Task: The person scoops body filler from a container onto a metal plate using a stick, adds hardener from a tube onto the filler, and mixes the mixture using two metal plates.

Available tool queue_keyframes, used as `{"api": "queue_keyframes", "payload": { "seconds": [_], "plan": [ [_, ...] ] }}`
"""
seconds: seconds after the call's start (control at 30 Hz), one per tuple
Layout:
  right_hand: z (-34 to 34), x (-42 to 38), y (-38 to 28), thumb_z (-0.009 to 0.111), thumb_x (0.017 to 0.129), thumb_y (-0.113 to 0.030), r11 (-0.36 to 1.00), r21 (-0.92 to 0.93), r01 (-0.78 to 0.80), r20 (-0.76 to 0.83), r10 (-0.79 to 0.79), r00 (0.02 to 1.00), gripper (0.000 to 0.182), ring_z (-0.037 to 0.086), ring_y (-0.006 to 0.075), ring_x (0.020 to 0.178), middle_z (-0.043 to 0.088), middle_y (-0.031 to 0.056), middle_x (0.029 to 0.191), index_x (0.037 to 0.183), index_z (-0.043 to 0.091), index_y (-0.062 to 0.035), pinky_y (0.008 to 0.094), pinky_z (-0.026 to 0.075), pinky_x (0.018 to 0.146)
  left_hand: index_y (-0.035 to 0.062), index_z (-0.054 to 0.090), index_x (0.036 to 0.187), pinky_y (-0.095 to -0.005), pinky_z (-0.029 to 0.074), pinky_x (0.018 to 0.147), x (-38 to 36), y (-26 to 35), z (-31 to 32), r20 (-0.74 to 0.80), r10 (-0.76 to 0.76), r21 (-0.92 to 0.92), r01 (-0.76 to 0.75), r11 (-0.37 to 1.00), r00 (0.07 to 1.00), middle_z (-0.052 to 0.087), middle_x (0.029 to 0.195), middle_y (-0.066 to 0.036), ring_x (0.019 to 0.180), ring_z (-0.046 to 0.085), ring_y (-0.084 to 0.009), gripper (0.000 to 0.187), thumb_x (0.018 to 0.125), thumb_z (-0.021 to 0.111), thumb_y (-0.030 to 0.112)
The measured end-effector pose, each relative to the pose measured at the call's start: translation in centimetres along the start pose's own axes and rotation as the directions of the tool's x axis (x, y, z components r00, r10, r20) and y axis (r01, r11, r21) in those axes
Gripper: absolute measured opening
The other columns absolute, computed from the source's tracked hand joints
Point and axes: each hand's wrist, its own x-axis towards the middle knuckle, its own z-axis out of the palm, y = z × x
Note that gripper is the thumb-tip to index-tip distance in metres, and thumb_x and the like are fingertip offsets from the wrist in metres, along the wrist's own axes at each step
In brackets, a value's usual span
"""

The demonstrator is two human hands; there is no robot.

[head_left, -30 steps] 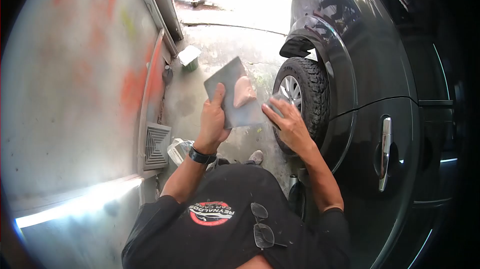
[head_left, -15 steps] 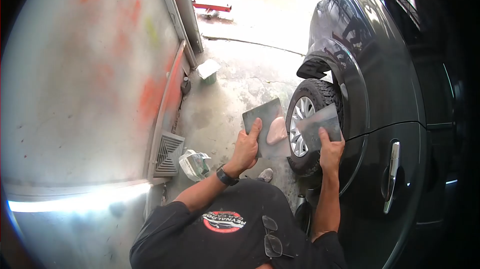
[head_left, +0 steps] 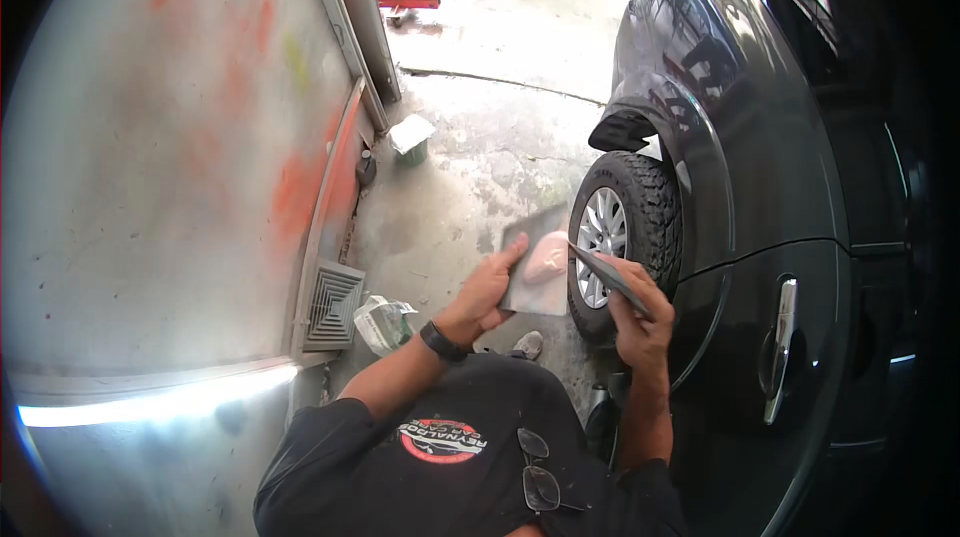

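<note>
My left hand (head_left: 484, 289) grips a flat, thin mixing board (head_left: 537, 302) by its left side, the thumb on top. On the board lies a smooth lump of pink body filler (head_left: 546, 259). Held in my right hand (head_left: 645, 325) is a dark, flat spreader (head_left: 612, 276), tilted almost edge-on. Its tip is at the right edge of the filler; whether it touches cannot be made out. Beyond the hands stands the wheel (head_left: 645, 202) of a dark car (head_left: 770, 187).
The car's side and door handle (head_left: 782, 347) are close on my right. To the left rises a paint-marked wall panel (head_left: 180, 187) with a vent (head_left: 335, 305). On the floor are a plastic bag (head_left: 384, 325) and a paper-topped green container (head_left: 411, 141).
The spreader has swung from lying broad-side up to nearly edge-on, and its tip has come left to the filler. My right hand has rolled over. The board has shifted slightly.
</note>
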Motion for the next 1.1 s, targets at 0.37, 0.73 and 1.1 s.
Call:
{"api": "queue_keyframes", "payload": {
  "seconds": [0.37, 0.73, 1.1],
  "plan": [
    [2.3, -0.3, 1.5, 0.055, 0.082, -0.006, 0.612, -0.674, 0.414, 0.497, -0.039, 0.867, 0.051, 0.049, 0.0335, 0.130, 0.055, 0.0084, 0.137, 0.132, 0.060, -0.0184, 0.0569, 0.030, 0.111, 0.0026, 0.055, 0.061, -0.0292, 0.034, 0.042, 0.5, 0.3, 0.4, -0.065, 0.539, 0.810, -0.271, 0.520, 0.840, 0.045, 0.049, 0.002, 0.047, 0.041, -0.0065, 0.060, 0.103, 0.047, 0.045],
    [-1.0, 0.4, -1.6, 0.075, 0.072, -0.010, 0.900, -0.233, 0.368, 0.188, -0.330, 0.925, 0.059, 0.052, 0.0376, 0.129, 0.058, 0.0165, 0.136, 0.129, 0.062, -0.0065, 0.0529, 0.035, 0.111, 0.0005, 0.051, 0.133, -0.0428, 0.051, 0.099, 0.6, 4.5, 2.4, -0.109, 0.339, 0.076, -0.332, 0.940, 0.934, 0.063, 0.122, -0.014, 0.112, 0.062, -0.0275, 0.051, 0.105, 0.036, 0.041],
    [0.0, 1.3, 3.6, 0.061, 0.082, -0.001, 0.495, -0.815, 0.301, 0.324, -0.042, 0.945, 0.054, 0.045, 0.0400, 0.132, 0.045, 0.0134, 0.146, 0.135, 0.058, -0.0131, 0.0548, 0.040, 0.106, -0.0026, 0.052, 0.128, -0.0334, 0.058, 0.087, -0.2, 1.9, 1.3, 0.069, 0.309, 0.039, -0.312, 0.949, 0.949, 0.064, 0.118, -0.014, 0.100, 0.068, -0.0199, 0.047, 0.103, 0.048, 0.037]
  ]
}}
